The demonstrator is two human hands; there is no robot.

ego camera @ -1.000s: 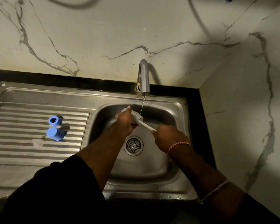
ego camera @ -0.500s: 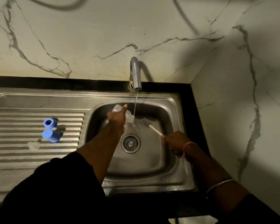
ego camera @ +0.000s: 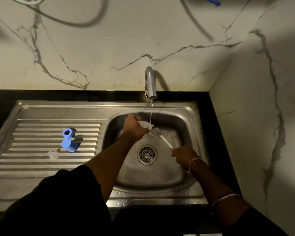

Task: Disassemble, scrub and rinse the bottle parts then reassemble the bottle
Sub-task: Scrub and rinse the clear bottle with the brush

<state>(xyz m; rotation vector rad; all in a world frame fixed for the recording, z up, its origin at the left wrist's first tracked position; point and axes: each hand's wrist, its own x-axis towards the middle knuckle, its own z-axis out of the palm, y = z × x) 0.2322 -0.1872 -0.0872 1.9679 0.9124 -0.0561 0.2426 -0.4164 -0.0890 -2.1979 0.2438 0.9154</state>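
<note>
Now left hand [ego camera: 133, 127] grips clear bottle [ego camera: 145, 124] under tap stream; right hand [ego camera: 183, 155] grips brush [ego camera: 162, 136], bristles outside. Best: angle mouth toward brush.

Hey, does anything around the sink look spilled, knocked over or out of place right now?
Nothing stands out. The blue ring, blue cap and a small clear piece sit apart on the drainboard, while the left hand holds the clear bottle under the tap stream.
</note>
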